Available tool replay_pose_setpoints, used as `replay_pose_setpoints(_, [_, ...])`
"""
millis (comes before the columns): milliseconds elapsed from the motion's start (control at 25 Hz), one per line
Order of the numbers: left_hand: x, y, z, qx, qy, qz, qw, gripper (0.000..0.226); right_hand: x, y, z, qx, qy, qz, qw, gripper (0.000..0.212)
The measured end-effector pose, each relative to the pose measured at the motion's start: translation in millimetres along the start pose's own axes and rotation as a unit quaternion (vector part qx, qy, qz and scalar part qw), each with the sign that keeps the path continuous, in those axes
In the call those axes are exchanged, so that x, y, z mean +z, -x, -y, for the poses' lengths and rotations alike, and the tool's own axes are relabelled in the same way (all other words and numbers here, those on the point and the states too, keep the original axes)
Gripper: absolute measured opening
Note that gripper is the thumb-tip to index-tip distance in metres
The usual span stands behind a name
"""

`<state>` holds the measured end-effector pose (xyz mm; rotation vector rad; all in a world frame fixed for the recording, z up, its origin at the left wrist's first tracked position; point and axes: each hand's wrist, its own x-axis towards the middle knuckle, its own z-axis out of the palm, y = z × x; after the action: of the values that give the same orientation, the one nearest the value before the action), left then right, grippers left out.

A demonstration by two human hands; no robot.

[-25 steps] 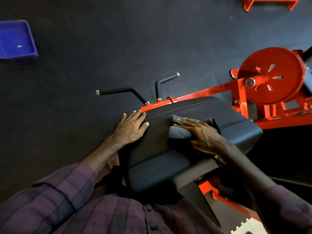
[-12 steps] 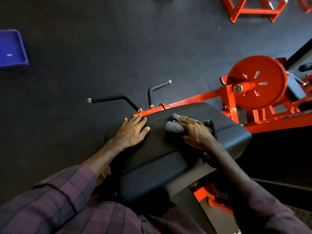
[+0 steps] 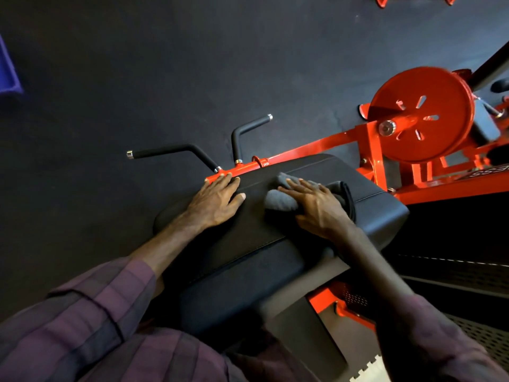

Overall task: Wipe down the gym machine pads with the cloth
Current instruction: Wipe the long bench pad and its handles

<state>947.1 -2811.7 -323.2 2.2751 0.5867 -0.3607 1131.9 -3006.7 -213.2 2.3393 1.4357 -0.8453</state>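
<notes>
A black padded seat (image 3: 374, 213) of a red gym machine fills the middle of the head view. A folded grey cloth (image 3: 278, 201) lies on the pad's top. My right hand (image 3: 319, 206) presses flat on the cloth with straight fingers, covering its right part. My left hand (image 3: 213, 201) rests flat on the pad's left edge, fingertips near the red frame bar, a short gap from the cloth.
Two black handle bars (image 3: 170, 151) stick out left of the pad. A red round plate (image 3: 421, 111) and red frame (image 3: 366, 150) stand at the right. A blue bin (image 3: 7, 78) sits at the far left on the dark rubber floor (image 3: 165, 64).
The right hand with the cloth has slid a little toward the pad's far end. The left hand stays flat on the pad's left edge. The camera has shifted.
</notes>
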Motion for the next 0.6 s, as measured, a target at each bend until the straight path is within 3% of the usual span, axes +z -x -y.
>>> replay_pose_setpoints(120, [1, -6, -5, 0.004, -0.002, 0.004, 1.0, 0.066, 2, 29, -28, -0.086, -0.026, 0.026, 0.996, 0.094])
replay_pose_setpoints(240, [2, -7, -6, 0.002, 0.0, 0.003, 1.0, 0.066, -5, 18, -63, 0.006, -0.033, -0.019, 0.999, 0.087])
replay_pose_setpoints(320, [4, -10, -9, 0.004, -0.007, -0.006, 1.0, 0.065, -4, 0, -48, 0.055, -0.016, -0.032, 0.998, 0.085])
replay_pose_setpoints(480, [7, -24, -19, 0.01, -0.003, -0.001, 1.0, 0.064, 4, 15, -43, -0.098, -0.03, 0.018, 0.995, 0.094])
replay_pose_setpoints(560, [9, -30, -22, 0.009, 0.003, 0.003, 1.0, 0.065, -2, 24, -75, -0.097, -0.039, 0.001, 0.995, 0.093])
replay_pose_setpoints(600, [11, -32, -23, 0.008, 0.003, 0.002, 1.0, 0.066, -7, 22, -86, -0.055, -0.044, -0.018, 0.997, 0.09])
